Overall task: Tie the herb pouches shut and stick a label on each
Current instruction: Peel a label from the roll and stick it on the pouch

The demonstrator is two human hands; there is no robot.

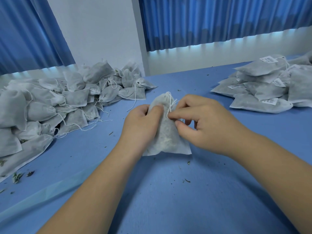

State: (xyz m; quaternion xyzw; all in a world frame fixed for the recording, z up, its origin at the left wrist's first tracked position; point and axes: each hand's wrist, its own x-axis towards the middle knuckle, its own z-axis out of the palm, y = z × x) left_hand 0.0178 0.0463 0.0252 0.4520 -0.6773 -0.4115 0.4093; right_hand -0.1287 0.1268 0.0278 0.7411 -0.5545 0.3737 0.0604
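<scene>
**Forearms (104,183) meet over one pouch (166,137)**

Left hand (143,122) grips it mid-table (168,191); right hand (200,122) pinches its string (170,103). Unlabelled pile (55,105) left, labelled stack (263,88) right. Herb crumbs (16,176), blue curtains (219,21), white wall (94,31).

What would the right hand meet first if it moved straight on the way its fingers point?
Probably the left hand. The right hand, pinching the string, points leftward across the pouch; the left hand grips the pouch just beyond, though depth is unclear.
</scene>
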